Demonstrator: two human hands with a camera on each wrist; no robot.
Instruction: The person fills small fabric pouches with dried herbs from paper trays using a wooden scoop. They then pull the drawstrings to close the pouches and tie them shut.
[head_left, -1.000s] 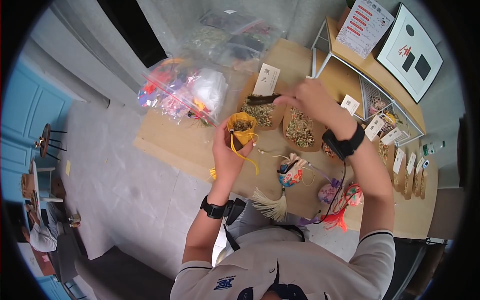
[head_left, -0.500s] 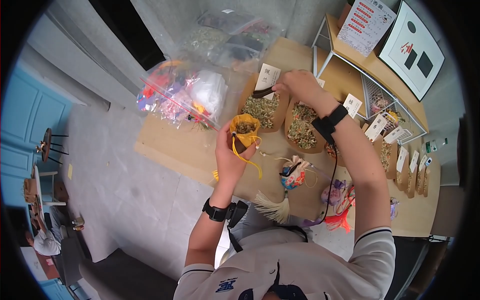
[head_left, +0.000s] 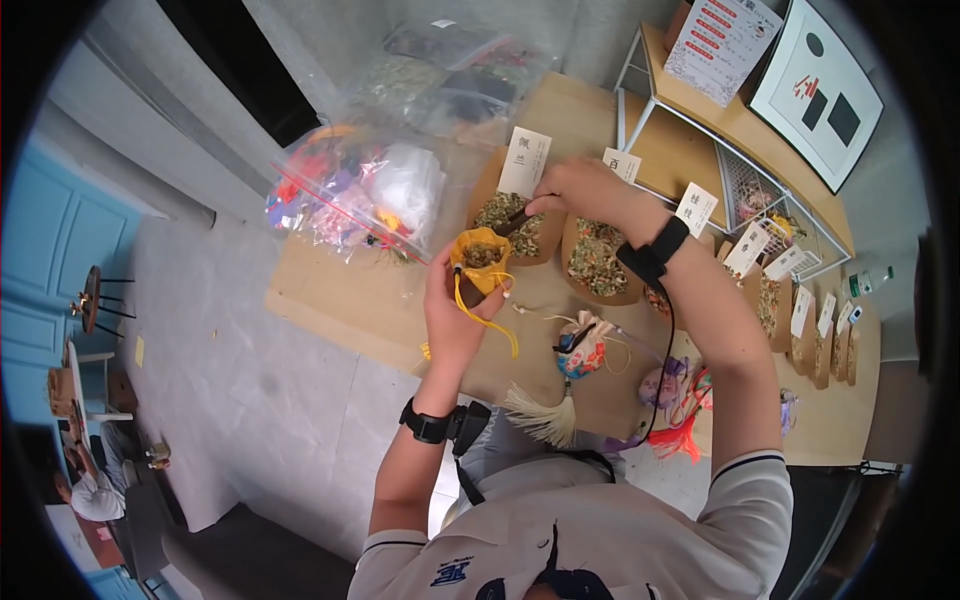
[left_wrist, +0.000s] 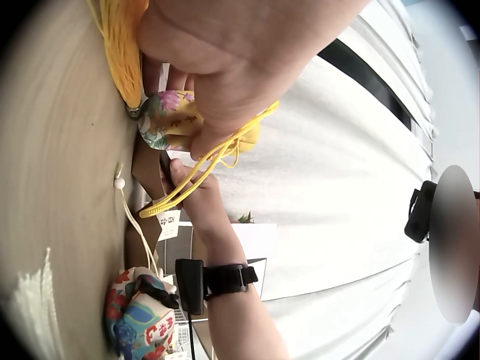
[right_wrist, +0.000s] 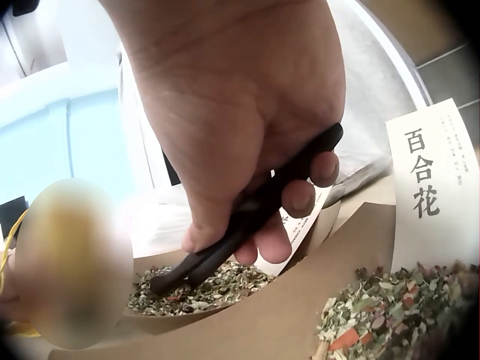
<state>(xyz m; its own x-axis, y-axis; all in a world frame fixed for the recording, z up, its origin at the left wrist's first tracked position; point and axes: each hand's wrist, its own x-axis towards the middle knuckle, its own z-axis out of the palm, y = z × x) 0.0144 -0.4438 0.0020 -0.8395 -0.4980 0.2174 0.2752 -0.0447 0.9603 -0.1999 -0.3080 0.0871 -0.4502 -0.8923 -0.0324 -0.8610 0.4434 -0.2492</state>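
Note:
A small yellow drawstring pouch (head_left: 480, 262), its mouth open with dried herbs inside, is gripped upright by my left hand (head_left: 455, 310). The left wrist view shows flowers printed on the pouch (left_wrist: 171, 120) and yellow cords hanging from it. My right hand (head_left: 585, 190) holds a dark scoop-like tool (right_wrist: 240, 225), fingers curled round its handle. In the right wrist view the tool's lower end is over chopped herbs (right_wrist: 217, 289) in a brown paper tray. In the head view that tray's herbs (head_left: 525, 238) lie just right of the pouch.
Another herb tray (head_left: 598, 265) stands alongside, with more labelled trays (head_left: 770, 305) to the right. A patterned sachet (head_left: 582, 340) with a cream tassel lies near the front edge. Clear plastic bags (head_left: 350, 190) sit at the left back; a shelf (head_left: 680, 125) stands at the right back.
The right hand and tool went toward the labelled card, then came down and left, closer to the pouch. The left hand still holds the pouch in nearly the same place.

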